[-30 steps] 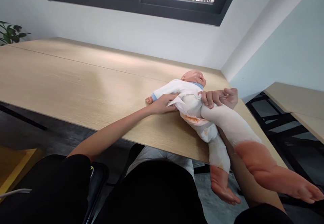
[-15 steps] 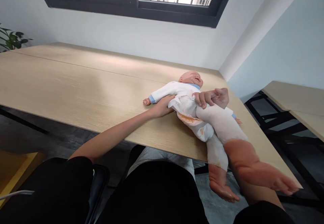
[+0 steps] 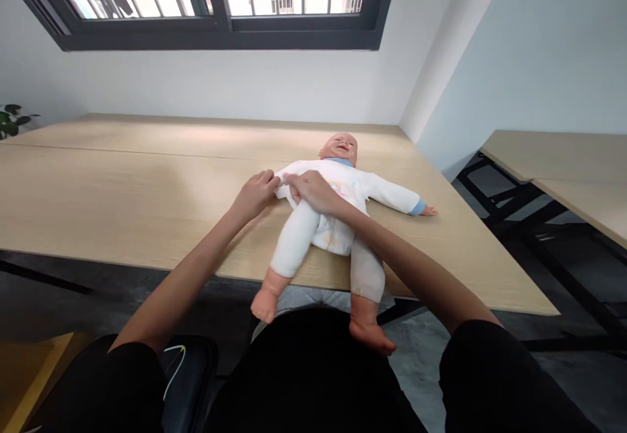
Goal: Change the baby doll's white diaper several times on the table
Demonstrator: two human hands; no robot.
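A baby doll (image 3: 345, 191) lies face up near the table's front edge, its lower legs hanging past it. It wears a white top with a blue collar and blue cuffs. Around its hips is a white diaper (image 3: 334, 234), with faint orange marks at the crotch. My left hand (image 3: 258, 192) is closed, fingertips pinching a white edge at the doll's hip on the left side. Reaching across the doll's belly, my right hand (image 3: 311, 191) is closed on the same white edge, close to the left fingers. The doll's arm on that side is largely hidden behind my hands.
The wooden table (image 3: 122, 204) extends far to the left and meets the wall at the back. Another table (image 3: 563, 159) stands at the right. A barred window (image 3: 294, 31) is above, and a plant (image 3: 12, 119) shows at the far left.
The doll has rolled from its tilted side flat onto its back, and its raised leg has come down. My right hand has moved left across the belly to join my left hand at the hip.
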